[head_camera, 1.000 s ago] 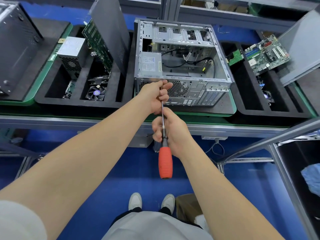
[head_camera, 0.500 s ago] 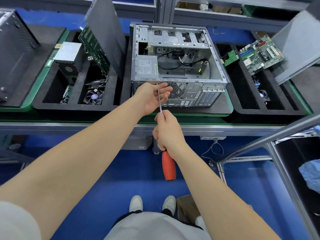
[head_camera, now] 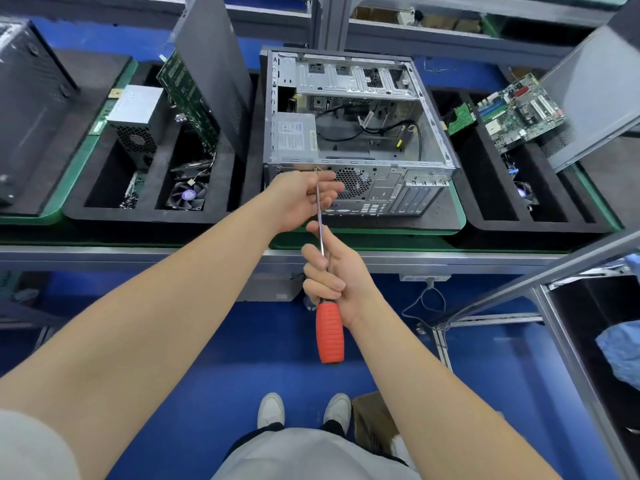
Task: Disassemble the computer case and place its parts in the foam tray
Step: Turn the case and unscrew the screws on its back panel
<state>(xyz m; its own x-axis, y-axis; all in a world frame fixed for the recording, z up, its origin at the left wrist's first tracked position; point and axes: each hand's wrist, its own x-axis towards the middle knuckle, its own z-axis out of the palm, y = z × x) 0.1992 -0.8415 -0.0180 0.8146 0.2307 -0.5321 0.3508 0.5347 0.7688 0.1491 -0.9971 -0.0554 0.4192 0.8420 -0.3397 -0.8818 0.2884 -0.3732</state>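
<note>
The screwdriver (head_camera: 330, 334) is gripped by the right hand (head_camera: 332, 278) and its shaft is pinched by the left hand (head_camera: 300, 199). Its tip is set at the near edge of the computer case (head_camera: 381, 188).

You have no wording here that can be read. Inside the computer case (head_camera: 356, 133), at its left, the white label (head_camera: 290, 136) on the power supply (head_camera: 298, 154) carries printed lines, and so does the yellowish strip (head_camera: 313, 141) just beside it. All of them are too small and blurred.

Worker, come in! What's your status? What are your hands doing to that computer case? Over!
Right hand grips screwdriver handle; left hand holds its shaft. Tip at computer case rear top edge. Nothing blocking.
</note>
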